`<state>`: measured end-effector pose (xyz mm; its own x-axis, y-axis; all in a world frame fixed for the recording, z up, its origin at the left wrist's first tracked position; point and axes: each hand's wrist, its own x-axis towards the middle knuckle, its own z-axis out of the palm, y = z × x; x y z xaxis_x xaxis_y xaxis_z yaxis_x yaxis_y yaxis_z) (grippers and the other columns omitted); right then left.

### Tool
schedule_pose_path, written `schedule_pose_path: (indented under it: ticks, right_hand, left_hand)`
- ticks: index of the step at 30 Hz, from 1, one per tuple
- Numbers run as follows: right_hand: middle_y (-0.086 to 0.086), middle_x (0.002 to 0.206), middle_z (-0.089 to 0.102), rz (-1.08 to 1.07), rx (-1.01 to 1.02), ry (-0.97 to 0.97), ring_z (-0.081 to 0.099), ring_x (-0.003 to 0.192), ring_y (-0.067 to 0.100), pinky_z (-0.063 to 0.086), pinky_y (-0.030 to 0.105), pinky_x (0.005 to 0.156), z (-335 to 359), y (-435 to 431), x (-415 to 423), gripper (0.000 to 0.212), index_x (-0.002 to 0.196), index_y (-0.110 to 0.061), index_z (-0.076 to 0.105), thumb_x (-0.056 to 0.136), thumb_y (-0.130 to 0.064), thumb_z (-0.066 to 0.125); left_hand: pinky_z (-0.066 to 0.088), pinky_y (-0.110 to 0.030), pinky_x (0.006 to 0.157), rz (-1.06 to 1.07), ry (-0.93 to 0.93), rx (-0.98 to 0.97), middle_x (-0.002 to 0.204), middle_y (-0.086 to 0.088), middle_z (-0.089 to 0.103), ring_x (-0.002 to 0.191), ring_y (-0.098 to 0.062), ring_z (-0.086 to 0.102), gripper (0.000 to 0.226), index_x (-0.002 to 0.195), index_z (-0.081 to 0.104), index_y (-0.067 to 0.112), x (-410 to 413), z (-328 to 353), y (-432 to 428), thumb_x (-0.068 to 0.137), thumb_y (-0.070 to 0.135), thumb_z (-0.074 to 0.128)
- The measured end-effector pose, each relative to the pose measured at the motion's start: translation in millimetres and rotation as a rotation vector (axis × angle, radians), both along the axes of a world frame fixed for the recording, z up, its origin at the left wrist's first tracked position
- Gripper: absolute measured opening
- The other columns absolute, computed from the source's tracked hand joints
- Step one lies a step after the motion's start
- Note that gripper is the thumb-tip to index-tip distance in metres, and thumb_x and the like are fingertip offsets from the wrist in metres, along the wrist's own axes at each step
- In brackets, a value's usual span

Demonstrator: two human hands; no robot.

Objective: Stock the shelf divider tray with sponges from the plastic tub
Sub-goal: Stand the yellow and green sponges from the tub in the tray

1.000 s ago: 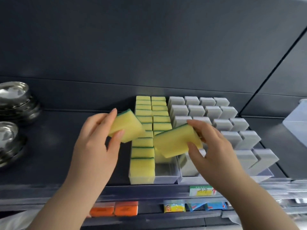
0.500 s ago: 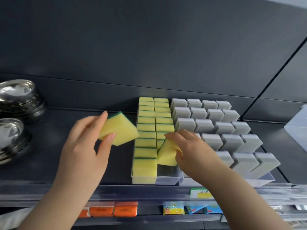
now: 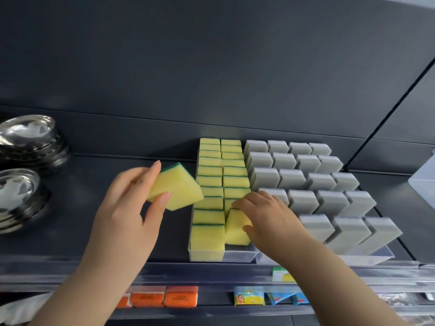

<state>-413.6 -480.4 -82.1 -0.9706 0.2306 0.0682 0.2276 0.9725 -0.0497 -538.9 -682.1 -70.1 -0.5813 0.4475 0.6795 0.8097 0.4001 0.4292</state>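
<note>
A clear divider tray [image 3: 237, 255] on the dark shelf holds two lanes of upright yellow sponges with green backs [image 3: 210, 182]. My right hand [image 3: 266, 217] grips a yellow sponge [image 3: 235, 228] standing at the front of the tray's right lane, tilted against the row behind it. My left hand [image 3: 127, 208] holds a second yellow and green sponge [image 3: 176, 188] in the air, just left of the tray. The plastic tub is partly seen at the right edge [image 3: 423, 182].
A second clear tray [image 3: 367, 257] to the right carries several rows of grey sponges [image 3: 303, 177]. Stacked steel bowls [image 3: 26, 137] sit at the far left. Below the shelf's clear front rail [image 3: 211, 271] hang orange packets [image 3: 162, 300] and blue and yellow packets [image 3: 270, 298].
My right hand lowered its sponge from above the tray into the front of the right lane. My left hand drifted slightly left and up with its sponge.
</note>
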Motion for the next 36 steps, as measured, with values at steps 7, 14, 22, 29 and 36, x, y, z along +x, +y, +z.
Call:
schedule_pose_path:
  ticks: [7,14,22,29,36]
  right_hand:
    - [-0.022,0.096,0.054,-0.179,-0.35,0.436,0.052,0.088,-0.006,0.041,0.006,0.08,38,13,33,0.034,0.111,-0.023,0.063,0.08,-0.012,0.069]
    - [-0.018,0.095,0.063,-0.115,-0.469,0.663,0.059,0.085,0.0,0.045,0.009,0.076,35,-4,61,0.041,0.103,-0.028,0.064,0.075,0.001,0.07]
    - [-0.02,0.112,0.056,-0.046,-0.491,0.597,0.053,0.094,-0.007,0.039,0.005,0.08,-1,-7,65,0.027,0.106,-0.023,0.066,0.08,-0.017,0.063]
    - [0.002,0.109,0.061,-0.009,-0.223,0.543,0.061,0.096,0.017,0.05,0.025,0.081,-17,-4,56,0.034,0.107,-0.012,0.066,0.075,-0.008,0.075]
    - [0.01,0.1,0.064,0.07,-0.077,0.563,0.064,0.09,0.026,0.055,0.032,0.071,-18,-2,51,0.029,0.099,-0.005,0.068,0.071,-0.001,0.076]
  left_hand:
    - [0.038,-0.002,0.082,-0.347,-0.066,-0.055,0.111,0.013,0.052,0.096,0.012,0.046,0.045,0.125,0.055,0.019,22,23,15,0.083,0.037,0.055]
    - [0.045,-0.013,0.085,-0.466,-0.107,-0.202,0.11,0.011,0.059,0.092,0.002,0.056,0.038,0.113,0.064,0.021,44,13,50,0.078,0.035,0.066]
    - [0.055,-0.032,0.065,-0.473,-0.048,-0.295,0.102,0.006,0.061,0.081,-0.011,0.061,0.034,0.103,0.067,0.015,47,-10,67,0.072,0.02,0.078]
    - [0.056,-0.026,0.064,-0.419,-0.04,-0.263,0.097,0.0,0.063,0.076,-0.013,0.064,0.031,0.095,0.067,0.011,45,-22,70,0.07,0.026,0.076]
    - [0.054,-0.026,0.055,-0.413,0.023,-0.249,0.09,0.0,0.06,0.066,-0.013,0.06,0.027,0.086,0.065,0.01,44,-31,68,0.068,0.025,0.079]
